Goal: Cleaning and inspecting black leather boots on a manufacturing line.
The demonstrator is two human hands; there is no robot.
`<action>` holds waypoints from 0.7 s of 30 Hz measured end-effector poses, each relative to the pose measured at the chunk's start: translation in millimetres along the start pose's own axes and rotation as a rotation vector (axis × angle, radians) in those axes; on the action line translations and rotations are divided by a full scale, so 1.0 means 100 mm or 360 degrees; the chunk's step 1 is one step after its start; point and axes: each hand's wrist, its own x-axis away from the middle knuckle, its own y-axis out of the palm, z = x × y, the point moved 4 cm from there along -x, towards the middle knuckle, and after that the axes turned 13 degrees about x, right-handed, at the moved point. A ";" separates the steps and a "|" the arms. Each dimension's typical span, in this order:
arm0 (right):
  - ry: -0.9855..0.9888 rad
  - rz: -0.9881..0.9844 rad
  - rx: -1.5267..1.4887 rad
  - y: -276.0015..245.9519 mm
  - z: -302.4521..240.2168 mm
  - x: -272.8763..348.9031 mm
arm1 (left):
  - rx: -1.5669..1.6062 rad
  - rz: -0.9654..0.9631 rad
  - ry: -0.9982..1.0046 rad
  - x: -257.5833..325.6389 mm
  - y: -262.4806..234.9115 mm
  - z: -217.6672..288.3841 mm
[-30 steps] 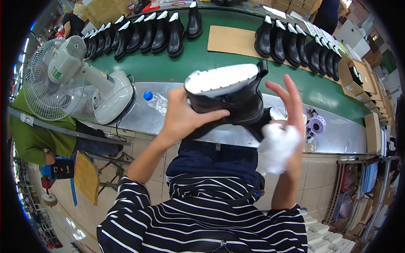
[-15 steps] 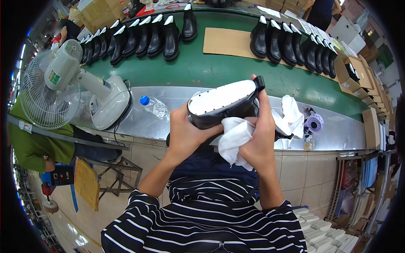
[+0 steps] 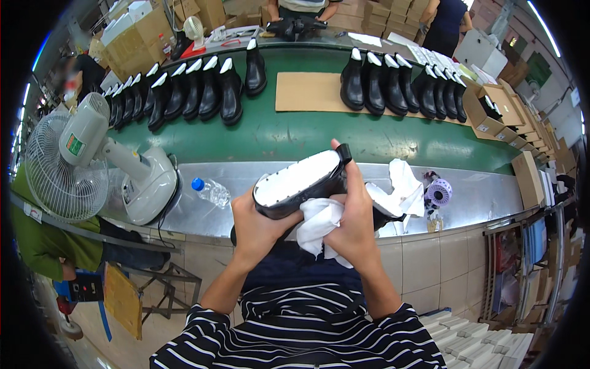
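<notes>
A black ankle boot [image 3: 289, 210] is held in front of me over the metal bench edge, its white top with small dark dots along the rim turned up toward me. My left hand [image 3: 261, 224] grips its left end, thumb along the near side. My right hand [image 3: 355, 227] wraps the right end, with a fingertip showing beside the black pull tab [image 3: 344, 154]. That hand also pinches a crumpled white cloth [image 3: 321, 221] against the boot's near side. The lower part of the boot is hidden by my hands and the cloth.
Beyond my right hand lie another boot [image 3: 382, 198] and a white cloth [image 3: 405, 184], near a small purple fan [image 3: 438, 193]. Leftward are a bottle [image 3: 212, 192] and a large fan [image 3: 147, 178]. Boots line the green table [image 3: 295, 132]. A person [image 3: 301, 12] handles dark items opposite.
The view has tilted up, bringing the person across the table into sight. Both hands keep their grip on the boot and cloth, with little change in pose.
</notes>
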 end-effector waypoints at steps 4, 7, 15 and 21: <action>-0.0038 -0.0031 0.0099 -0.05 -0.05 -0.06 | 0.0141 0.0117 0.0036 0.04 0.03 -0.10; -0.0029 -0.0020 0.0092 -0.05 -0.06 -0.04 | 0.0092 0.0055 -0.0092 0.01 -0.01 -0.09; -0.0043 -0.0004 0.0093 -0.04 -0.09 -0.04 | 0.0114 0.0105 0.0053 0.04 -0.02 -0.09; 0.0055 -0.0023 -0.0207 -0.02 -0.08 0.10 | -0.0085 -0.0060 0.0248 0.04 -0.13 0.11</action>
